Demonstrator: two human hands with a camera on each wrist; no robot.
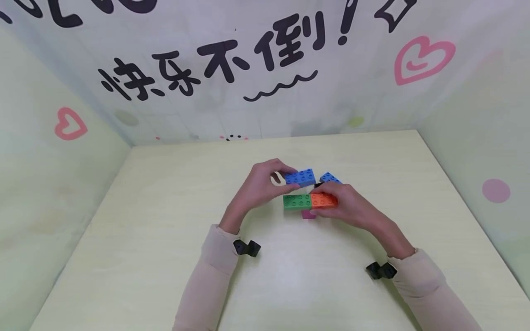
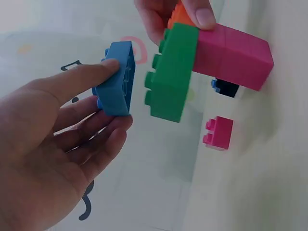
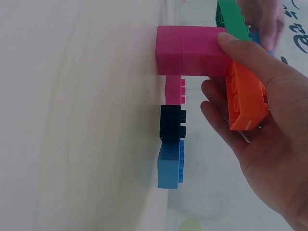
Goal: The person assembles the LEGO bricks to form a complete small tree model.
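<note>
My left hand [image 1: 262,184] pinches a blue eight-stud brick [image 1: 301,178] between thumb and fingers, its hollow underside turned toward the green brick [image 2: 174,72]. Gap remains between the two. In my right hand [image 1: 352,204] is a joined build: an orange brick [image 3: 245,98] and the green one sit end to end on top of a stack of pink bricks [image 3: 192,50]. The right thumb presses where pink meets orange, with fingers behind the orange brick. The stack's lower end is close to the table; whether it touches I cannot tell.
Behind the build, a small pink brick [image 3: 173,90], a black brick [image 3: 170,122] and another blue brick [image 3: 168,166] stand on the pale table [image 1: 165,230]. A printed backdrop [image 1: 186,115] rises at the table's far edge, with side panels left and right.
</note>
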